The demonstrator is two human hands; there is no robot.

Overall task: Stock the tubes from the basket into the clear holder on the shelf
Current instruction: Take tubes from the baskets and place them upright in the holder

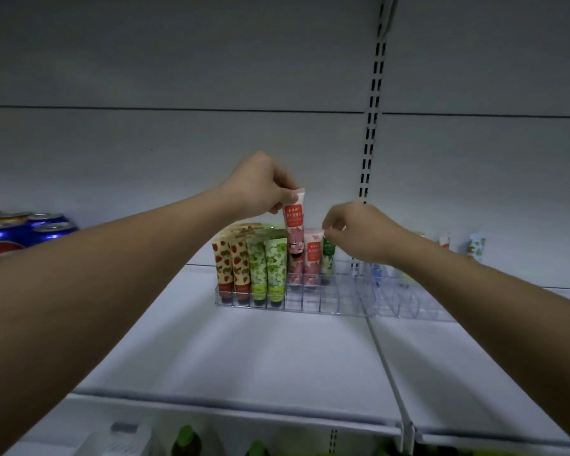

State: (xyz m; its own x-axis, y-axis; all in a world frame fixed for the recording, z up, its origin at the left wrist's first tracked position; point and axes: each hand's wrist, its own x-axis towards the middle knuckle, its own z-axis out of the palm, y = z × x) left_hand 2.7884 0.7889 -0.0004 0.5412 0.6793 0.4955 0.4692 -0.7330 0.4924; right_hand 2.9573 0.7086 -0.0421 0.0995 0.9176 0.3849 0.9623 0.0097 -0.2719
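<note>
A white shelf (244, 350) carries a clear holder (297, 299) near its back wall, strawberry and green tubes filling its left slots. The left hand (260, 185) pinches the top of a pink tube (293, 238) standing partly in the holder. Just right, the right hand (359, 233) pinches a green-topped tube (328, 258); blue cans (30, 228) stand far left.

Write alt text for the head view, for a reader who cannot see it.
The left hand pinches the top of a pink tube, lowering it into a clear holder on a white shelf. The right hand pinches a green-topped tube beside it. Strawberry tubes and green tubes fill the holder's left.
</note>
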